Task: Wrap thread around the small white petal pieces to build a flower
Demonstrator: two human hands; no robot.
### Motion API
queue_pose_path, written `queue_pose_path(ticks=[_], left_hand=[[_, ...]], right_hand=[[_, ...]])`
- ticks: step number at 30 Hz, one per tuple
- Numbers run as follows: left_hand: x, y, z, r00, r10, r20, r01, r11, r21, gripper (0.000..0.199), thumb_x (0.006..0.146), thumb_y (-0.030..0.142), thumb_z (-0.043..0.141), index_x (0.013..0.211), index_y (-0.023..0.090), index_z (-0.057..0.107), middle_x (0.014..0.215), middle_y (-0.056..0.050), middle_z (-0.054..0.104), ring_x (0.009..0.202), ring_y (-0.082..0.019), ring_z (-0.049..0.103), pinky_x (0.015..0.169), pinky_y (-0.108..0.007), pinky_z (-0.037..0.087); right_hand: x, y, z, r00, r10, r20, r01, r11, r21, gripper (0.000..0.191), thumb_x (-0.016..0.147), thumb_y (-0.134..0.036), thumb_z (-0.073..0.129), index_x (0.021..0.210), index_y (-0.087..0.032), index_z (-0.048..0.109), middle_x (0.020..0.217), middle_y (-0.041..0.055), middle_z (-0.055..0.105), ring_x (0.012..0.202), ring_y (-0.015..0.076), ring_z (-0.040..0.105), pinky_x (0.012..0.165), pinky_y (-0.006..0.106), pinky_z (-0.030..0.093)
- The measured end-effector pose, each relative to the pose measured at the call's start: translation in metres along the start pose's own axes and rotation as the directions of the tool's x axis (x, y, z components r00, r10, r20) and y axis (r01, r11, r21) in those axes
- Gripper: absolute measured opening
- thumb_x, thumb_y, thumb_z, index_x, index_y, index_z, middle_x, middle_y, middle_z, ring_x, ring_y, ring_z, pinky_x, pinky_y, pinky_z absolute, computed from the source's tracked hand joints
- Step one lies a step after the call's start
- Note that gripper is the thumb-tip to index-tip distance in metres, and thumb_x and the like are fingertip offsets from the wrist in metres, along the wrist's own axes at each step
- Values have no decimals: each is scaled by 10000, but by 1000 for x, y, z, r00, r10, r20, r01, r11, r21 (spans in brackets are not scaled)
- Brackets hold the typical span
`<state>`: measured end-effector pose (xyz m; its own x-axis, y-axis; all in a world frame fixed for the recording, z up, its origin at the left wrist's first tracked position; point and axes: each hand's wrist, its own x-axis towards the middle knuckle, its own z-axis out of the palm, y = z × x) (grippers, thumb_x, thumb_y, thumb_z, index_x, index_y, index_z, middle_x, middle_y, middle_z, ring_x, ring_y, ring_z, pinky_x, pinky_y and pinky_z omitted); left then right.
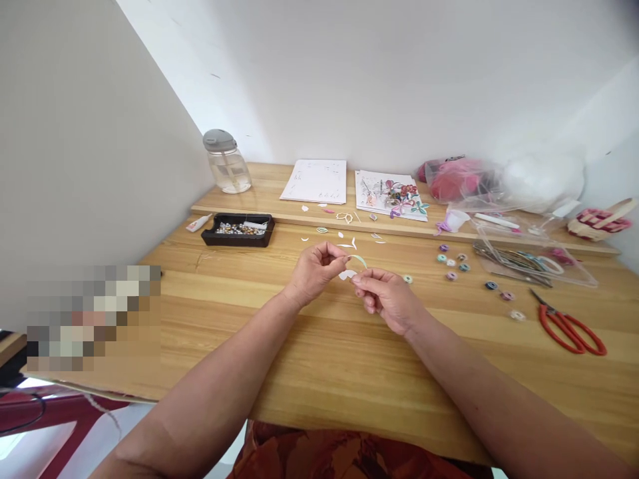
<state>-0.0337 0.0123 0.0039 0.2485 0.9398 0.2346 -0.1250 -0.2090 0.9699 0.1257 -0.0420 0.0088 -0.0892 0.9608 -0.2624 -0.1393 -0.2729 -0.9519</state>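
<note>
A thin, curved pale green strip [358,259] arches between my two hands above the wooden table. My left hand [319,267] pinches its left end between thumb and fingertips. Its right end meets the fingertips of my right hand [383,293], which are also pressed together. Just below the strip, a white petal-shaped cutout [346,274] lies on the table, partly behind my hands. Several small white leaf-shaped pieces [354,243] are scattered beyond my fingers, with a green-edged leaf piece [322,230] among them. A green thread bobbin [408,279] sits right of my right hand.
Red-handled scissors [569,329] lie at the right, near several thread bobbins [464,267] and a clear tray [574,266] of tools. A black tray [238,241] of beads stands left. Behind, a raised shelf [264,206] carries a water bottle [227,166], papers [315,179] and finished-looking flowers [399,197].
</note>
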Motion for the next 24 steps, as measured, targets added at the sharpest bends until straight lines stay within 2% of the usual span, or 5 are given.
queue_pose_path(ticks=[5,10,13,17,24], left_hand=[[0,-5,-2,998,31,-48,-17,963,268,97,724,232,676,735,150,625,740,-25,660,683,-125,583,676,-263,467],[-8,3,0,961,38,273,-129,937,326,65,762,222,640,760,159,657,758,-20,677,720,-131,600,716,-258,468],[-11,7,2,927,4,375,-87,975,205,99,782,249,658,784,151,662,784,-34,678,738,-130,605,756,-269,474],[-11,10,3,933,-12,360,13,1000,1,141,785,273,692,806,141,648,801,-41,663,731,-117,589,723,-262,468],[-3,5,1,998,-4,68,6,999,-36,209,760,319,722,756,146,605,722,-6,632,670,-98,566,680,-247,460]], right_hand=[[-11,-7,7,978,-204,-47,190,961,-203,262,721,-397,740,676,-172,615,577,-25,559,430,58,359,423,233,266],[-11,-18,-1,911,-407,-67,365,870,-332,231,741,-371,713,664,-176,618,547,-29,500,506,83,364,461,237,278],[-5,-21,-6,928,-353,-118,321,920,-225,239,697,-364,734,645,-183,588,519,-45,461,469,69,329,428,228,243],[5,-15,-11,974,-180,-140,178,984,-27,268,636,-333,773,626,-181,552,498,-65,434,419,42,291,402,211,197],[3,-2,-4,1000,24,13,-25,995,94,288,643,-313,785,654,-176,533,532,-61,491,384,30,333,389,195,190]])
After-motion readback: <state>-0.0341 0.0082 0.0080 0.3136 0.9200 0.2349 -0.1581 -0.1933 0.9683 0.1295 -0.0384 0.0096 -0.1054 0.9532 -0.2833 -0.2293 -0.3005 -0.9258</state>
